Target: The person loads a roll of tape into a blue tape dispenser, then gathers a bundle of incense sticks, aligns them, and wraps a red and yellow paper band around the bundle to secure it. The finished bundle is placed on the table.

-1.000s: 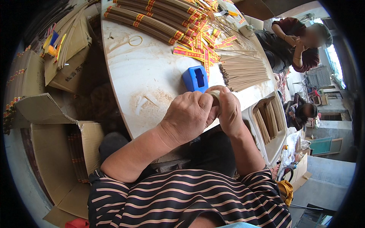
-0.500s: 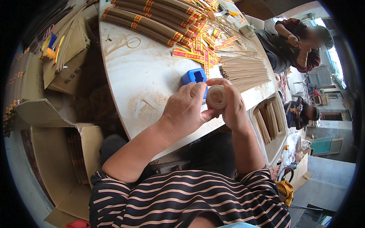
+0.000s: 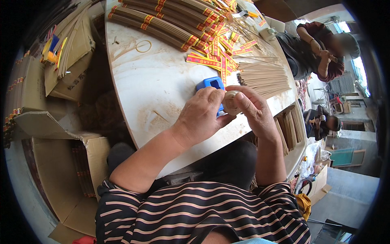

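Note:
Over the front part of the white table (image 3: 140,87), a pale round roll (image 3: 230,103), which looks like a roll of tape, is held between my two hands. My left hand (image 3: 200,116) is closed on its left side, fingers bent and thumb below. My right hand (image 3: 256,109) grips it from the right, with the thumb on its round face. Just behind my left fingers stands a blue plastic holder (image 3: 209,83) with a dark opening, partly hidden. Beyond it lie loose red and yellow paper labels (image 3: 205,61), and a spread of thin brown incense sticks (image 3: 264,79) is to the right.
Long banded bundles of incense sticks (image 3: 156,29) lie at the far left of the table, near a rubber band (image 3: 143,46). Cardboard boxes (image 3: 57,171) stand at left. At right is a pale bin (image 3: 293,158) with bundles; two people (image 3: 321,49) work beyond.
The roll's face has turned, and my right thumb has come over onto it. My right hand has shifted slightly right; the left stays nearly in place.

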`<action>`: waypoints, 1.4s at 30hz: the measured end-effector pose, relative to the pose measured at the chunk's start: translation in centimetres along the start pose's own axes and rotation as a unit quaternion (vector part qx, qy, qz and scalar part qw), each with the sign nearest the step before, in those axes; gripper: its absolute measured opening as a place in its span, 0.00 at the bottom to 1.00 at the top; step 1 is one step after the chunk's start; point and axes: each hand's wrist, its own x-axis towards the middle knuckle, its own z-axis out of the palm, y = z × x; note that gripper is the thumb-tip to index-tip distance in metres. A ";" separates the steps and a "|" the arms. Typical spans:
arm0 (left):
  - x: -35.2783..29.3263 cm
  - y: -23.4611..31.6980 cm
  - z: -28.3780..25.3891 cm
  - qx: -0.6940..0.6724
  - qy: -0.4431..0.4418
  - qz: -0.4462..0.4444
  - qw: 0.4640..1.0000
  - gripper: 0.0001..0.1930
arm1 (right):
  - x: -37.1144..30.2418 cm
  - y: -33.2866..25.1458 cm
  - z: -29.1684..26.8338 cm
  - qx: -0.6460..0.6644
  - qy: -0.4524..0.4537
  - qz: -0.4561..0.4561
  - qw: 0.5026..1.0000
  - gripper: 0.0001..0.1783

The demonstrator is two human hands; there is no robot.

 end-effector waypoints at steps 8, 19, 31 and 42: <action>0.2 -1.3 0.5 0.022 -0.029 -0.036 0.999 0.27 | 1.1 1.2 -0.2 -0.099 0.046 0.013 0.994 0.23; 1.0 -2.4 -1.2 0.079 -0.105 -0.141 0.981 0.24 | 3.2 2.6 0.0 -0.352 0.130 0.004 0.927 0.17; 1.1 -2.2 -0.5 0.072 -0.156 -0.182 0.968 0.39 | 4.2 2.7 0.7 -0.530 0.100 -0.190 0.820 0.11; 1.4 -2.7 0.0 0.058 -0.169 -0.196 0.964 0.38 | 4.4 3.7 1.6 -0.534 0.102 -0.148 0.826 0.10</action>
